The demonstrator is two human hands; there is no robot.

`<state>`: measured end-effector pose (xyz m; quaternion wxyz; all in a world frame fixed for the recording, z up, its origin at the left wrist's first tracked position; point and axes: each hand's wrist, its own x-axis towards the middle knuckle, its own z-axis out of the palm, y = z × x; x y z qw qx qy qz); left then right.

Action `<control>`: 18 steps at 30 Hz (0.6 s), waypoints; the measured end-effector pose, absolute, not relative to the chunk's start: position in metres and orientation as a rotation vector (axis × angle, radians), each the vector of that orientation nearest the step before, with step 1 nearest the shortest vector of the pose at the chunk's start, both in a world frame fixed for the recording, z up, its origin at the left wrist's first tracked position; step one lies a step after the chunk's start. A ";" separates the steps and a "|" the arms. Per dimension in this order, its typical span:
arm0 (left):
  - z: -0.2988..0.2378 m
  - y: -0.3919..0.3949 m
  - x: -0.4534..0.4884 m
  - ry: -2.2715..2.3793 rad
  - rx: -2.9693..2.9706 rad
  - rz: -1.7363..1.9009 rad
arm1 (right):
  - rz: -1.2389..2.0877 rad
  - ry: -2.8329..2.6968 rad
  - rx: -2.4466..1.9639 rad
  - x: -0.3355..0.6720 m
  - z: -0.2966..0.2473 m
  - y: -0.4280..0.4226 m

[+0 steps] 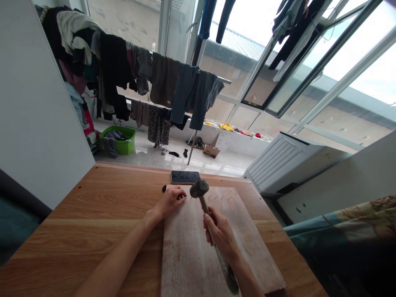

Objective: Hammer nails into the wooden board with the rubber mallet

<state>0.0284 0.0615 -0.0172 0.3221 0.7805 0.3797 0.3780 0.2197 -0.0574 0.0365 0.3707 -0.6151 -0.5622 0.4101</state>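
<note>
My right hand (219, 231) is wrapped round the handle of a hammer (199, 189). Its dark, rounded head is raised over the far part of a worn wooden board (198, 255), just right of my left hand. My left hand (171, 201) rests at the board's far left corner, thumb and fingers pinched together; whatever they hold is too small to make out. Several thin nails (220, 197) stand slanted in a row along the board's far edge, right of the hammer head. Small dark marks dot the board's surface. A dark object (164, 188) pokes out behind my left hand.
Under the board is a wooden tabletop (123, 206). A phone (185, 177) lies just beyond the board. Past the table are a laundry rack with hanging clothes (165, 78), a green basket (125, 144) and a cardboard box (211, 151). A white cabinet (284, 161) stands at right.
</note>
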 end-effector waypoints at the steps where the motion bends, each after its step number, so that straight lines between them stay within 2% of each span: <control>1: -0.018 0.062 0.028 0.996 2.051 0.994 | 1.039 -1.460 -1.595 0.216 0.036 -0.057; 11: -0.018 0.064 0.029 0.996 2.102 0.953 | 1.014 -1.513 -1.630 0.207 0.027 -0.060; 16: -0.016 0.061 0.029 1.058 2.113 0.955 | 1.292 -1.133 -1.455 0.215 0.025 -0.079; 18: -0.016 0.058 0.028 1.070 2.119 0.957 | 1.279 -0.901 -1.412 0.228 0.019 -0.093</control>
